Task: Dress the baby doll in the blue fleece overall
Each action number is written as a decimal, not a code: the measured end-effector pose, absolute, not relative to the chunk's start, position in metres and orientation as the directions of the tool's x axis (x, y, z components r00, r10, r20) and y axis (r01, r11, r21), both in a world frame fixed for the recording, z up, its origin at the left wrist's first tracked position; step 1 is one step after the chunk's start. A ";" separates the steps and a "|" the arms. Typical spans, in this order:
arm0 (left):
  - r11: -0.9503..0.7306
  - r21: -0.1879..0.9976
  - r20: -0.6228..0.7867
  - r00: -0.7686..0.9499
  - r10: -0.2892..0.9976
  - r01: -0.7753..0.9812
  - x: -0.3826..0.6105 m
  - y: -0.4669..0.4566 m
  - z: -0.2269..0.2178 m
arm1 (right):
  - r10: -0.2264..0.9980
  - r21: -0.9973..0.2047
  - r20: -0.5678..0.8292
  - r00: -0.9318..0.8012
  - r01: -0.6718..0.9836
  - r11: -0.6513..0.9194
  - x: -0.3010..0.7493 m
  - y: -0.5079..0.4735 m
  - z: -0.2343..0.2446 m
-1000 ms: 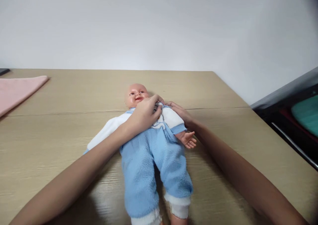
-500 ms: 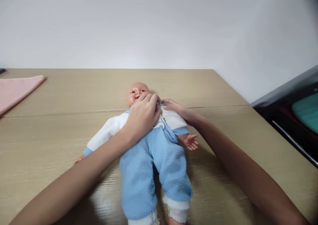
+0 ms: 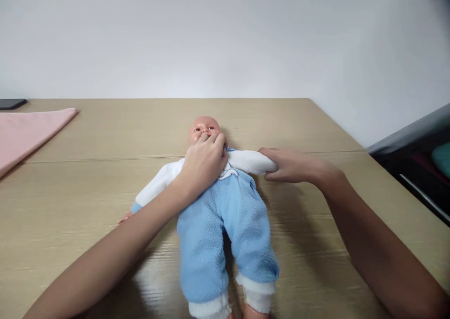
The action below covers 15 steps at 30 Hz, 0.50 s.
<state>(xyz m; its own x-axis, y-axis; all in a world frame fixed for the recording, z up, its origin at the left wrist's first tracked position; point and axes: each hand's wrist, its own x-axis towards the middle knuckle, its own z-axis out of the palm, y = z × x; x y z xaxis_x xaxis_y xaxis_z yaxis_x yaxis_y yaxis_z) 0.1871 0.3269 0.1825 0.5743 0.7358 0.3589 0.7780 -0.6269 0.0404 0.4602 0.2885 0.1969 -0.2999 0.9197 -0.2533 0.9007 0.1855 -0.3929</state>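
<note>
A baby doll in a blue fleece suit with white sleeves lies on its back on the wooden table, head toward the wall. My left hand rests on its upper chest, fingers curled at the collar just under the chin. My right hand is closed round the end of the doll's white sleeve, which is stretched out sideways to the right. The doll's hand on that side is hidden inside my grip. Its other arm lies out to the left, partly under my forearm.
A pink cloth lies at the table's far left, with a dark flat object behind it. To the right, past the table's edge, stands a dark rack holding something teal. A plain white wall is behind.
My right hand left the doll's collar, moved right and closed on the sleeve end, pulling that arm out straight. My left hand stayed on the chest.
</note>
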 end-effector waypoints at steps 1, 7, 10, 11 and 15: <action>-0.625 0.038 0.361 0.573 0.736 0.780 0.187 0.327 0.183 | 0.912 -0.346 -0.303 -0.277 0.924 0.166 0.458 0.288 0.200; -0.635 0.066 0.353 0.577 0.737 0.770 0.189 0.330 0.181 | 0.884 -0.232 -0.425 -0.193 0.968 0.099 0.462 0.289 0.202; -0.658 0.104 0.371 0.585 0.721 0.746 0.186 0.330 0.181 | 0.897 -0.182 -0.389 -0.208 0.972 0.146 0.471 0.294 0.193; -0.670 0.125 0.389 0.585 0.712 0.732 0.182 0.327 0.183 | 0.902 -0.175 -0.369 -0.223 0.970 0.169 0.473 0.295 0.191; -0.735 0.279 0.574 0.507 0.643 0.618 0.153 0.296 0.202 | 0.920 -0.146 -0.293 -0.261 0.963 0.227 0.478 0.294 0.180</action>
<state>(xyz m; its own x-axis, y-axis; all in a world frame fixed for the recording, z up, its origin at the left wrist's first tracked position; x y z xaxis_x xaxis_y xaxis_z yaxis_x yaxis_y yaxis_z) 0.1526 0.2963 0.2020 0.5065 0.6433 0.5741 0.6177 -0.7353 0.2789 0.4780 0.2938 0.1802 -0.2615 0.9195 -0.2934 0.9628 0.2271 -0.1463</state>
